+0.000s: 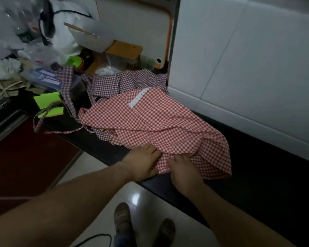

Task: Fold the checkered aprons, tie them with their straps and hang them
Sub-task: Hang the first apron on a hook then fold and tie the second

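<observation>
A red-and-white checkered apron [155, 120] lies crumpled on the dark countertop [257, 172], a white lace strip near its far end. Behind it, a purple checkered apron [121, 82] is bunched up, its straps [43, 116] trailing left over the counter edge. My left hand [143, 163] and my right hand [182, 170] meet at the red apron's near hem, fingers tucked into and pinching the cloth at the counter's front edge.
Clutter crowds the back left: plastic bags [39, 54], a white tub [91, 38], a green cup [75, 62], green sticky notes [48, 104], a wooden board [125, 49]. White tiled wall [248, 68] rises on the right. My feet stand on the pale floor [137, 193].
</observation>
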{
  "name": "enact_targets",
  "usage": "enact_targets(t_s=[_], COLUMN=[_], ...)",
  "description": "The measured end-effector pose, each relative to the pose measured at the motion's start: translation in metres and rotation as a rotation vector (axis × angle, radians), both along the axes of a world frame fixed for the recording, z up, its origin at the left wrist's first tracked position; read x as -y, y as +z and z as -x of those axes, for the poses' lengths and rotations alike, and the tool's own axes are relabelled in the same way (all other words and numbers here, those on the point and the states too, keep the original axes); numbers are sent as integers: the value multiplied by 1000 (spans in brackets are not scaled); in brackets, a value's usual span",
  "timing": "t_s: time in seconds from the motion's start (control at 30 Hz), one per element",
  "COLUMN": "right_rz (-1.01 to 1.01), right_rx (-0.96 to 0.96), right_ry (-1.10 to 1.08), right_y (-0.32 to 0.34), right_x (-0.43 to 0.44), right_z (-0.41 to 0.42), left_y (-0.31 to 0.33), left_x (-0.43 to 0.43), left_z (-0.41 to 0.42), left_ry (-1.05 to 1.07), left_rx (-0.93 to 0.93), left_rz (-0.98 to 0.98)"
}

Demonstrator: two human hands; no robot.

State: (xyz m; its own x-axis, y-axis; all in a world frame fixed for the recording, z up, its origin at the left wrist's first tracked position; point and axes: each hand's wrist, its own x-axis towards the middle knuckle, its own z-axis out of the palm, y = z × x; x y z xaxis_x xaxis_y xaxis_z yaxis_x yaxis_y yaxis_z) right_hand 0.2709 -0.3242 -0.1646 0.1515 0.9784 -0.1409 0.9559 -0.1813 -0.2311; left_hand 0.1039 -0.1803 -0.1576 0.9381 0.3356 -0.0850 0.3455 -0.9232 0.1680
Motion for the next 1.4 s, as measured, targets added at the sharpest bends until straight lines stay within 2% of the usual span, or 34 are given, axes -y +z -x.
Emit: enact_targets(t_s=[0.1, 0.17, 0.23, 0.3, 0.37, 0.47, 0.53, 0.57, 0.63, 0.73, 0.83, 0.93, 1.0, 1.1, 1.2, 1.23, 1.3, 1.37, 1.4], right_rz=[-4, 54, 91, 11, -159, -276, -290, -324, -423, -603, -685, -700, -764, -916, -1045, -1003, -786, -578, -535], right_rx=[-23, -31, -25, -3, -4, -66, -206, -269, -355, -301, -278, -374, -397, -421, -562, -569, -507, -462, -453], right_ry=[3, -1, 3, -7, -70, -309, -462, -526, -635, -731, -758, -720, -693, -617, -553, -569, -675, -792, -809], right_y=[-5, 1, 15, 39, 73, 146, 197, 223, 274, 334, 370, 400, 427, 478, 519, 519, 493, 446, 424], right_x=[15, 30, 43, 51, 62, 70, 67, 69, 77, 98, 125, 156, 182, 204, 223, 227, 234, 248, 255], right_z=[-9, -14, -24, -36, -54, -76, -85, -86, -84, -67, -40, -7, 17, 34, 38, 38, 37, 41, 48], left_y=[-17, -12, 9, 43, 92, 171, 223, 248, 297, 352, 387, 404, 421, 457, 501, 506, 491, 450, 426], left_x=[11, 14, 21, 26, 28, 15, 7, 8, 18, 39, 64, 96, 129, 153, 167, 171, 179, 193, 200], left_z=[-14, -23, -28, -35, -46, -67, -75, -76, -74, -62, -40, -14, 5, 14, 25, 26, 31, 40, 44], left_ry=[64, 23, 99, 231, 331, 470, 530, 526, 466, 439, 436, 437, 401, 356, 289, 282, 311, 350, 353], left_rx=[-16, 22, 100, 237, 368, 434, 464, 469, 467, 596, 693, 736, 742, 793, 909, 899, 782, 608, 540], left_rz=[33, 38, 124, 264, 399, 552, 719, 753, 690, 579, 735, 1014, 1135, 1212, 1236, 1195, 1047, 944, 925])
